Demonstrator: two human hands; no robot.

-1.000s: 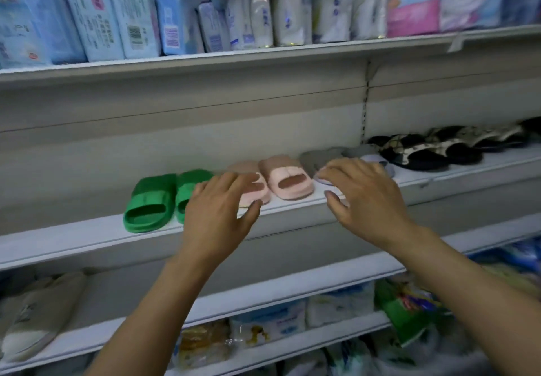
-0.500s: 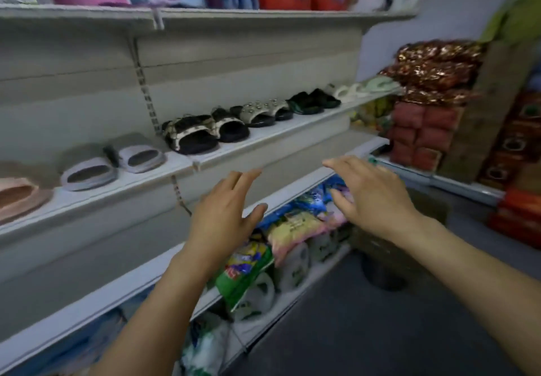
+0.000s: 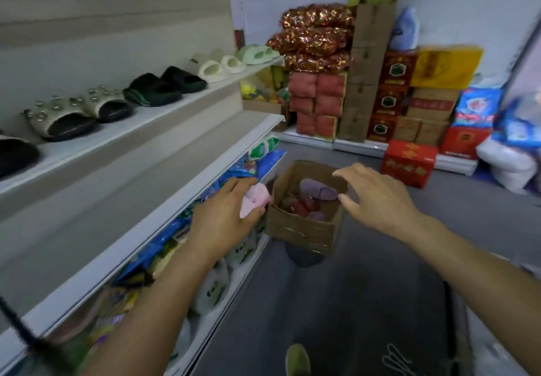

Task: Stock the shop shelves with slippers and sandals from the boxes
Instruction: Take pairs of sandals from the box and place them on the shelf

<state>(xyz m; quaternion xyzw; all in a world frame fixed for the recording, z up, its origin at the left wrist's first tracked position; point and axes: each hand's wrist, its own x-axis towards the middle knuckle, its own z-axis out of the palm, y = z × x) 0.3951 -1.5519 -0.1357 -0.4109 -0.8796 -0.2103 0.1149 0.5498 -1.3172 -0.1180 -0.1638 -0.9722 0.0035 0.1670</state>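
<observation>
While the grey floor (image 3: 380, 302) fills the lower right of the head view, the long white metal shelving unit (image 3: 164, 153) runs along the left side, the biggest thing in sight. Its upper shelf carries slippers and sandals in a row: 2 studded cream sandals with black soles (image 3: 76, 110), 2 black slides with green trim (image 3: 164, 84), 2 cream foam slides (image 3: 216, 65) and pale green foam slides (image 3: 257, 52) at the far end. The shelf beneath holds packed blue and green plastic bags of goods (image 3: 164, 241). Against the far wall stands a stack of red, brown and yellow cardboard cartons (image 3: 409, 103), with shiny red-gold foil packs (image 3: 316, 36) piled on top at its left. On the floor beside the shelving end sits an open brown cardboard box sealed with clear tape (image 3: 301, 229); inside it lie a purple slipper (image 3: 317, 189) and some dark red ones, blurred. The left hand (image 3: 225, 217) curls round a pale pink slipper (image 3: 254, 200), holding it just left of the box, in front of the lower shelf. The right hand (image 3: 377, 197) hovers above the box's right edge with fingers spread and relaxed, holding nothing. A yellow-green shoe tip (image 3: 297, 359) shows at the bottom edge.
</observation>
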